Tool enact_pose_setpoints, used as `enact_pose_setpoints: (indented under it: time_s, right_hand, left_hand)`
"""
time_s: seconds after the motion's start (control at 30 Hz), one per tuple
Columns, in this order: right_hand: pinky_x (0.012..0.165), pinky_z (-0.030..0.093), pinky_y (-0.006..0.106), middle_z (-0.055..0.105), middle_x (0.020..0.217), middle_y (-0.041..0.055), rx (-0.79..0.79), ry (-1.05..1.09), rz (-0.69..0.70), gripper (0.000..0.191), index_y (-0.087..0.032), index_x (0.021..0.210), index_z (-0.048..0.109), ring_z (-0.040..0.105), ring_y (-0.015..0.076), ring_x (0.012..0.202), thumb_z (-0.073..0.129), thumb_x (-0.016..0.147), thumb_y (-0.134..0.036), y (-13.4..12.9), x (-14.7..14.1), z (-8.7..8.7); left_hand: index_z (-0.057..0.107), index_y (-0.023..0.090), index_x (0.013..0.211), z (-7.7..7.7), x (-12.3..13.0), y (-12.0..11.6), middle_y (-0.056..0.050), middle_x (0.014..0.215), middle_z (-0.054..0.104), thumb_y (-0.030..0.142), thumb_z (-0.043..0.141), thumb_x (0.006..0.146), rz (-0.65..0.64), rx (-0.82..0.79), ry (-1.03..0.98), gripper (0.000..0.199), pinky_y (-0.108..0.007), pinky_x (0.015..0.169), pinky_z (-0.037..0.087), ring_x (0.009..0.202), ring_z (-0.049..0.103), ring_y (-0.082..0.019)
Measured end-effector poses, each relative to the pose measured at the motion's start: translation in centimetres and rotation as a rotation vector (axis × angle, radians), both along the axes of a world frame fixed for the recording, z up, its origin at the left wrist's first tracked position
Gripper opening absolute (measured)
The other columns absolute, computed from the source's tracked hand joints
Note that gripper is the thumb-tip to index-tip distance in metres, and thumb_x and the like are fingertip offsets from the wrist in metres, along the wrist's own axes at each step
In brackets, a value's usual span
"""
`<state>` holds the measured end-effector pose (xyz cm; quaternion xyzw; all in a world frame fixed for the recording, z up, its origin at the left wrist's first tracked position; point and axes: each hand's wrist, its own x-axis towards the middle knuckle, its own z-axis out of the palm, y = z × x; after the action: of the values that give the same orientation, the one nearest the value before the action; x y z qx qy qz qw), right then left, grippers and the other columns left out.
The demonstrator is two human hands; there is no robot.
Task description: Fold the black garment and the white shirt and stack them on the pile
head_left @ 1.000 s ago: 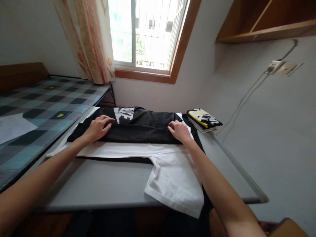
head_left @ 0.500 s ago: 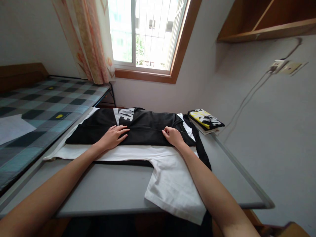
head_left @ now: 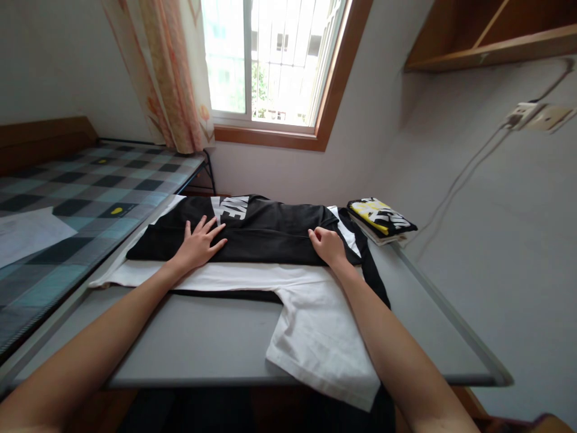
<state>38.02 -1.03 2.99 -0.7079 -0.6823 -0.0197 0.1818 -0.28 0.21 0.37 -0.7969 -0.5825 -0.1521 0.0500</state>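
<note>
Shifted farther apart, the left hand (head_left: 197,246), fingers splayed wide, and right hand (head_left: 330,245), fingers curled, grip unclear, rest on a folded black fabric garment (head_left: 270,240), apparently flattening it.

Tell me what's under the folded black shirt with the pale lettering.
A white T-shirt lies under the folded black shirt, its near edge and one sleeve showing. Black cloth peeks out below that, on the grey table. The covered middle of both layers can't be seen.

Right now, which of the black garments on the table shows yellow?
The folded garment by the right wall. The lettered garment atop the white shirt shows only pale print; the black layer beneath that shirt looks plain.
</note>
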Motion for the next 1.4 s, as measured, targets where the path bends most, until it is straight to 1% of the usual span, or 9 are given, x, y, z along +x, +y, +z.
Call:
enact_pose_setpoints:
  time_s: [0.1, 0.2, 0.27, 0.3, 0.37, 0.43, 0.47, 1.1, 1.4]
  right_hand:
    - [0.062, 0.033, 0.028, 0.076, 0.086, 0.0075, -0.065, 0.002, 0.035, 0.034, -0.023, 0.083, 0.069, 0.069, 0.0222, 0.080, 0.050, 0.102, -0.043, -0.2, -0.8, -0.5]
    - [0.062, 0.032, 0.028, 0.077, 0.087, 0.0059, -0.102, 0.022, 0.057, 0.026, -0.023, 0.086, 0.069, 0.069, 0.0212, 0.079, 0.055, 0.100, -0.040, -0.2, -0.9, -0.9]
    - [0.062, 0.032, 0.027, 0.076, 0.085, 0.0048, -0.105, 0.046, 0.076, 0.024, -0.023, 0.086, 0.069, 0.069, 0.0201, 0.079, 0.055, 0.099, -0.038, -0.2, -0.7, -0.9]
    - [0.062, 0.032, 0.027, 0.076, 0.085, 0.0044, -0.104, 0.056, 0.086, 0.024, -0.023, 0.086, 0.069, 0.069, 0.0197, 0.078, 0.055, 0.099, -0.037, -0.2, -0.6, -0.9]
    - [0.062, 0.032, 0.027, 0.076, 0.085, 0.0041, -0.102, 0.067, 0.100, 0.023, -0.023, 0.087, 0.069, 0.068, 0.0194, 0.078, 0.056, 0.099, -0.037, -0.2, -0.5, -0.9]
    - [0.062, 0.032, 0.027, 0.076, 0.085, 0.0042, -0.100, 0.070, 0.107, 0.023, -0.023, 0.087, 0.069, 0.068, 0.0194, 0.078, 0.056, 0.099, -0.038, -0.2, -0.4, -1.0]
    - [0.062, 0.032, 0.027, 0.076, 0.085, 0.0042, -0.099, 0.070, 0.109, 0.023, -0.023, 0.087, 0.069, 0.068, 0.0194, 0.079, 0.056, 0.099, -0.038, -0.2, -0.4, -1.1]
    - [0.061, 0.030, 0.027, 0.075, 0.083, 0.0040, -0.087, 0.071, 0.114, 0.023, -0.023, 0.085, 0.067, 0.067, 0.0194, 0.076, 0.056, 0.098, -0.037, -0.2, -0.4, -1.1]
    - [0.063, 0.034, 0.027, 0.076, 0.084, 0.0042, -0.105, 0.066, 0.101, 0.022, -0.024, 0.087, 0.069, 0.068, 0.0206, 0.078, 0.056, 0.098, -0.038, -0.3, -0.5, -1.0]
  left_hand:
    - [0.055, 0.025, 0.147, 0.7, 0.6, -0.7, -0.011, 0.161, 0.043, 0.050, 0.040, 0.101, -0.047, 0.114, -0.014, 0.054, -0.064, 0.124, 0.014, 0.154, 0.027, -0.033]
    - [0.059, 0.027, 0.144, 1.1, 1.7, -1.4, -0.009, 0.155, 0.052, 0.046, 0.038, 0.103, -0.152, 0.172, -0.002, 0.050, -0.064, 0.125, 0.002, 0.152, 0.034, -0.031]
    - [0.059, 0.028, 0.143, 0.9, 2.4, -1.6, -0.008, 0.154, 0.052, 0.045, 0.037, 0.103, -0.236, 0.136, 0.011, 0.049, -0.066, 0.124, -0.003, 0.151, 0.035, -0.032]
    - [0.059, 0.028, 0.144, 0.7, 2.7, -1.6, -0.008, 0.156, 0.050, 0.045, 0.038, 0.103, -0.271, 0.091, 0.013, 0.049, -0.066, 0.124, 0.000, 0.151, 0.035, -0.031]
    - [0.057, 0.028, 0.145, 0.3, 3.0, -1.5, -0.008, 0.160, 0.045, 0.047, 0.038, 0.102, -0.308, -0.025, 0.002, 0.050, -0.064, 0.125, 0.011, 0.151, 0.035, -0.030]
    - [0.055, 0.029, 0.146, 0.0, 2.9, -1.2, -0.007, 0.161, 0.042, 0.050, 0.038, 0.102, -0.309, -0.113, -0.012, 0.052, -0.060, 0.124, 0.021, 0.152, 0.034, -0.029]
    - [0.055, 0.029, 0.147, 0.0, 2.9, -1.1, -0.007, 0.162, 0.041, 0.051, 0.037, 0.102, -0.307, -0.135, -0.016, 0.053, -0.059, 0.124, 0.022, 0.152, 0.034, -0.029]
    - [0.057, 0.028, 0.145, -0.1, 2.6, -0.9, -0.007, 0.160, 0.044, 0.050, 0.039, 0.100, -0.308, -0.143, -0.049, 0.053, -0.058, 0.124, 0.022, 0.152, 0.035, -0.028]
    - [0.057, 0.028, 0.145, -0.2, 2.6, -0.8, -0.007, 0.160, 0.044, 0.050, 0.039, 0.100, -0.308, -0.141, -0.045, 0.053, -0.057, 0.124, 0.021, 0.151, 0.035, -0.028]
